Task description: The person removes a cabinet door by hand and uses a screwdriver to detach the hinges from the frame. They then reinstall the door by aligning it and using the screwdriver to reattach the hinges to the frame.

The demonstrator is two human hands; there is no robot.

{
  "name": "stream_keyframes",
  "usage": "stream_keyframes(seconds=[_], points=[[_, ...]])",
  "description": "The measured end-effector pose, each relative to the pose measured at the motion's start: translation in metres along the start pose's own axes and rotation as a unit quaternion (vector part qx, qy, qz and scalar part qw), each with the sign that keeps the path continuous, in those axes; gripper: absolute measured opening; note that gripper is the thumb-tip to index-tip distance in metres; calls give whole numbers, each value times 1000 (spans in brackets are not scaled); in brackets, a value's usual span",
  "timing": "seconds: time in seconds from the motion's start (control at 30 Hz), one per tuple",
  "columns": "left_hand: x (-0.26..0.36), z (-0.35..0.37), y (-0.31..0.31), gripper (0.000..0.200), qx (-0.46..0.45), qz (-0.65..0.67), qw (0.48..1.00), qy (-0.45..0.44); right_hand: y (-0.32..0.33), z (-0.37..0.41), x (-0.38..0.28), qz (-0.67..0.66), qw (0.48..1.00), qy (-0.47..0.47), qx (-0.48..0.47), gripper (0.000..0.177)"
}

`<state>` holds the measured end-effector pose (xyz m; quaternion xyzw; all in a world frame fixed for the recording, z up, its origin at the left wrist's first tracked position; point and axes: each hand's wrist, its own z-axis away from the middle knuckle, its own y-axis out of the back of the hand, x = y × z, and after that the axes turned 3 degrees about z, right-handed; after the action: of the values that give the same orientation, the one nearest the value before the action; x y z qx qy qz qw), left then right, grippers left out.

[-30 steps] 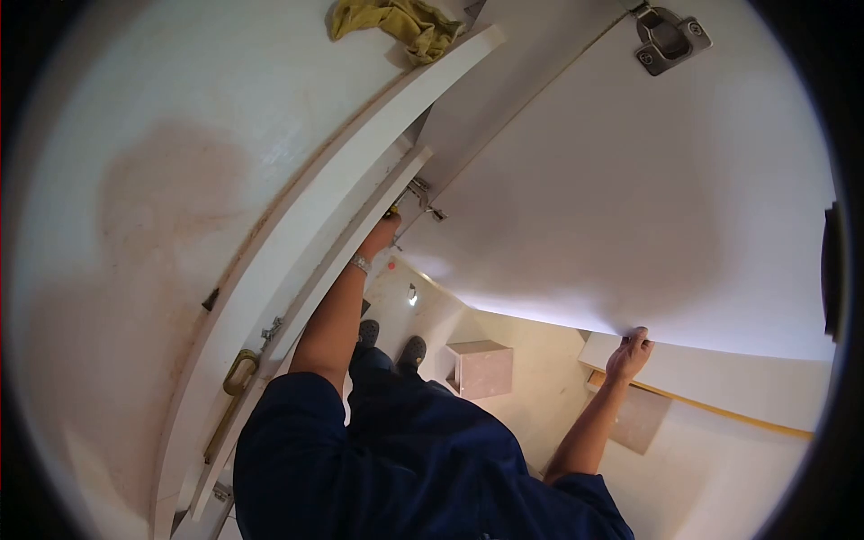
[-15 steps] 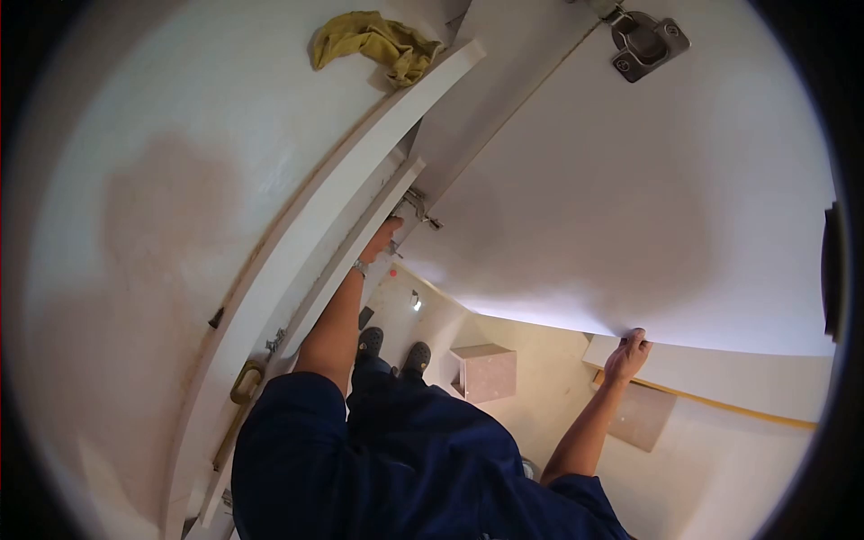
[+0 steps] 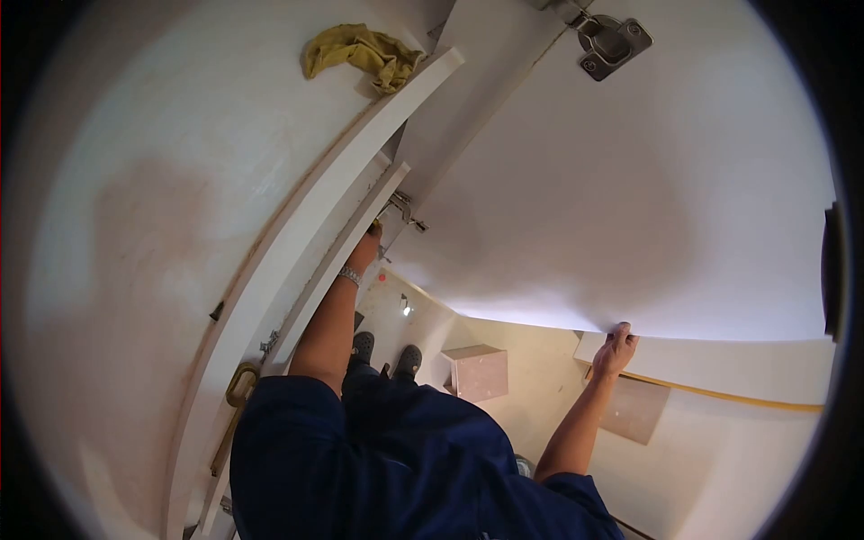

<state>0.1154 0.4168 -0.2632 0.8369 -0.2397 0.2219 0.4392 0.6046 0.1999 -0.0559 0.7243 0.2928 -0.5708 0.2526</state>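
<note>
A large white cabinet door [image 3: 558,207] stands swung out in front of me. My right hand [image 3: 617,349] is closed around its lower edge, thumb on the near face. On the left, my left hand [image 3: 363,252] reaches in behind a narrow white board [image 3: 337,256], just below a metal hinge [image 3: 405,212] that joins the door's side. Its fingers look curled, and a small dark-yellow bit shows at their tips; the board hides most of them. A second metal hinge [image 3: 612,45] is fixed at the door's top.
A yellow glove or cloth [image 3: 364,56] lies on the white top at the left. Along the cabinet front is a brass-coloured handle [image 3: 241,385]. A pinkish box [image 3: 477,373] sits on the floor near my shoes [image 3: 408,360]; a flat tile-like panel [image 3: 635,409] lies further right.
The whole view has shifted slightly. My left hand has drawn a little down and away from the hinge, its fingers now more behind the board. My right hand keeps its grip on the door.
</note>
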Motion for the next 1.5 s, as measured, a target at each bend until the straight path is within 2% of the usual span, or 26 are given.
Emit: stream_keyframes(seconds=[0.07, 0.17, 0.27, 0.4, 0.57, 0.83, 0.97, 1.07, 1.1, 1.17, 1.27, 1.37, 1.5], points=[[3, -1, 1, 36, -17, 12, 1000, -6, -6, 2, -5, 2, 1000, -6, 13, 21], [8, -4, -5, 33, -99, 4, 992, 76, 1, 0, 1, -2, 1000, 7, -13, 21], [-1, -12, -5, 33, -232, 43, 962, 137, 1, -1, 2, 6, 1000, 5, -3, 22], [1, -22, 3, 36, -287, 10, 944, 161, -3, 2, -2, 1, 1000, 5, 2, 24], [4, -32, 21, 38, -320, 70, 923, 202, 1, 0, 1, 7, 1000, 1, -10, 27], [16, -23, 17, 42, -245, 91, 946, 191, 1, 0, -1, -7, 1000, -10, -8, 26], [-1, -10, -2, 47, -217, 107, 953, 180, -1, 4, -8, -10, 1000, -5, -6, 27], [18, 7, 25, 44, -76, 55, 989, 116, -6, 7, -13, -10, 1000, 1, -10, 26], [18, 13, 30, 42, -138, 93, 968, 185, -4, 6, -11, -3, 1000, -5, -12, 26], [24, 32, 46, 41, -234, 126, 928, 260, 0, 6, -10, 8, 1000, -14, -14, 25], [27, 95, 53, 37, -285, 136, 909, 272, -3, 6, -13, 8, 1000, -15, -7, 25], [35, 145, 70, 35, -349, 78, 889, 286, -7, 7, -11, 6, 1000, 4, 21, 26], [37, 177, 103, 28, -430, 85, 867, 238, -11, 8, -12, 6, 999, 24, 26, 28]])
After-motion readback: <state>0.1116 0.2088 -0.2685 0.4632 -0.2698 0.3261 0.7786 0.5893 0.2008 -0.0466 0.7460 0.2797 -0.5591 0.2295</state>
